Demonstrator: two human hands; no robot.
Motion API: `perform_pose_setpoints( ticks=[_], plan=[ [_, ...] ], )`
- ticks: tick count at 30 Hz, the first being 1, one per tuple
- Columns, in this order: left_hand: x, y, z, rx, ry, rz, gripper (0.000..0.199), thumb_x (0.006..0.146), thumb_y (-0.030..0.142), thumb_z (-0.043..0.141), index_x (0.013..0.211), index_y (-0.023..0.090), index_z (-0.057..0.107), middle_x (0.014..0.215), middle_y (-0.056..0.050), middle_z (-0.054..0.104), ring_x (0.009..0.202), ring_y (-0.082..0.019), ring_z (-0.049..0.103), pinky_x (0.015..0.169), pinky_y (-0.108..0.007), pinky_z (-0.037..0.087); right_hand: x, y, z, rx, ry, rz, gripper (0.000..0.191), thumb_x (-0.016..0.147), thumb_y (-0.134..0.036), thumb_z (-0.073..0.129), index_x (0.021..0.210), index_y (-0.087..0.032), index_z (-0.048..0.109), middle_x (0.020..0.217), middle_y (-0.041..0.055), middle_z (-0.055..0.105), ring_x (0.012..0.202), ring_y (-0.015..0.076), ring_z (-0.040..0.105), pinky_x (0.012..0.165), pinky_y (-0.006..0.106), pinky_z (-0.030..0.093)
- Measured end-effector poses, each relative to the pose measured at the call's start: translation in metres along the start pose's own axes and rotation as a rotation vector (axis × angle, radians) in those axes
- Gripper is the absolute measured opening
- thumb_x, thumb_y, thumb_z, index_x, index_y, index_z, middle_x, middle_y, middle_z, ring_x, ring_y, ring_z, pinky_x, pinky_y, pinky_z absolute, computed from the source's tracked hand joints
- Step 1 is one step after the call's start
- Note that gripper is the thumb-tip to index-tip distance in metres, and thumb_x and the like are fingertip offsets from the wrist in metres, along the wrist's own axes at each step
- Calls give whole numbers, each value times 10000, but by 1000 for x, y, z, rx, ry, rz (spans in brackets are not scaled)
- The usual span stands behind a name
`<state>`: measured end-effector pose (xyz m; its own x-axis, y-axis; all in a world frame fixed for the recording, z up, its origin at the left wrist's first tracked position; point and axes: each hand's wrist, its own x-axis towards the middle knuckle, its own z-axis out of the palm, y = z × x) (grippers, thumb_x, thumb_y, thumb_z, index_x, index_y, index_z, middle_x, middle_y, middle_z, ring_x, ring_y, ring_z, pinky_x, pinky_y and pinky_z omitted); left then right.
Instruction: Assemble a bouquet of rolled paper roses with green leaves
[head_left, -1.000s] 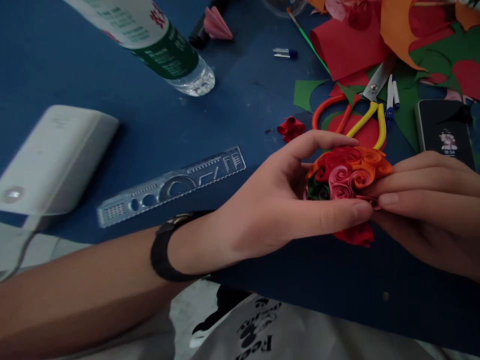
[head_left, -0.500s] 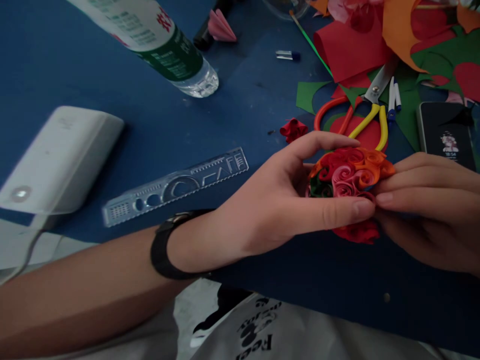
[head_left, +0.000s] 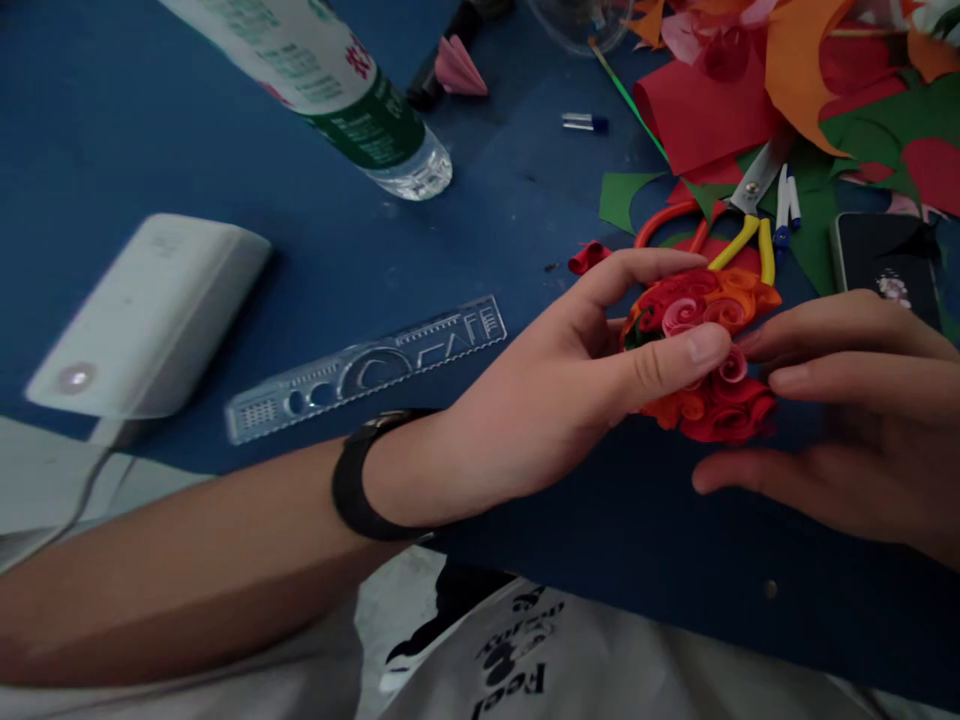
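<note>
Red, orange and pink cluster of rolled-paper roses (head_left: 727,405) sits above the blue worktop (head_left: 517,240), grasped by your left hand (head_left: 536,400). Your right hand (head_left: 862,410) is loosely spread beside it; contact is unclear. Metal scissors with red and yellow handles (head_left: 752,188) lie just beyond, near a black phone (head_left: 877,250).

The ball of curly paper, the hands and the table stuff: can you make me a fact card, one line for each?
ball: curled paper rolls in red, orange and pink, with a bit of green
left hand: holding the ball, thumb across it
right hand: fingers spread beside the ball
left wrist: black band
beyond the ball: scissors with red and yellow handles
left of the hands: clear ruler, white box with a cord
farther back: bottle
</note>
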<state>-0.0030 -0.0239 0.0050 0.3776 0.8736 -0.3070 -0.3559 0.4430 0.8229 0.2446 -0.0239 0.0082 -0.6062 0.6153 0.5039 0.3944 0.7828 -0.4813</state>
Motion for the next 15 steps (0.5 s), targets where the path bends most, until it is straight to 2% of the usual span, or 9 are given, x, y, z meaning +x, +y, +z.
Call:
perform_pose_setpoints(
  ticks=[3, 5, 8, 10, 12, 15],
  plan=[
    [1, -1, -1, 12, -10, 12, 396, 1018, 334, 980, 1358, 306, 781, 1085, 61, 897, 1035, -180, 936, 892, -225, 767, 2, -2, -1, 4, -2, 4, 153, 1191, -450, 837, 1247, -328, 765, 1331, 72, 894, 1246, 287, 893, 1111, 504, 777],
    [1, 0, -2, 14, -29, 12, 394, 1025, 355, 970, 1370, 308, 786, 1090, 59, 904, 1028, -192, 940, 875, -233, 767, 4, -1, -3, 2, -18, 2, 168, 1177, -440, 860, 1272, -330, 775, 1302, 74, 891, 1226, 312, 897, 1109, 542, 778],
    [0, 2, -1, -35, -54, 1, 413, 984, 250, 968, 1342, 307, 770, 1149, 69, 917, 1077, -193, 942, 974, -273, 778, 5, 1, -6, -23, -30, -6, 202, 1175, -481, 857, 1294, -341, 772, 1267, 72, 873, 1226, 329, 889, 1116, 572, 773],
    [0, 3, -1, -55, -45, 18, 498, 935, 192, 977, 1360, 313, 746, 1230, 65, 922, 1176, -216, 937, 1050, -311, 778, 3, 1, -8, -66, -21, -9, 210, 1214, -527, 784, 1297, -336, 761, 1285, 85, 851, 1249, 320, 872, 1111, 555, 769],
    [-1, 3, -1, -32, -24, 40, 610, 916, 206, 995, 1446, 322, 717, 1310, 38, 918, 1310, -269, 915, 1093, -352, 778, 0, 0, -10, -139, 27, 9, 251, 1234, -577, 728, 1286, -333, 751, 1332, 98, 816, 1261, 310, 850, 1064, 507, 770],
    [-1, 3, -2, 13, -18, 40, 667, 954, 253, 974, 1549, 312, 679, 1322, 3, 909, 1441, -309, 871, 1114, -362, 774, -7, -4, -10, -231, 110, -9, 268, 1204, -593, 772, 1250, -331, 743, 1248, 89, 773, 1105, 297, 834, 916, 454, 756]
  ],
)
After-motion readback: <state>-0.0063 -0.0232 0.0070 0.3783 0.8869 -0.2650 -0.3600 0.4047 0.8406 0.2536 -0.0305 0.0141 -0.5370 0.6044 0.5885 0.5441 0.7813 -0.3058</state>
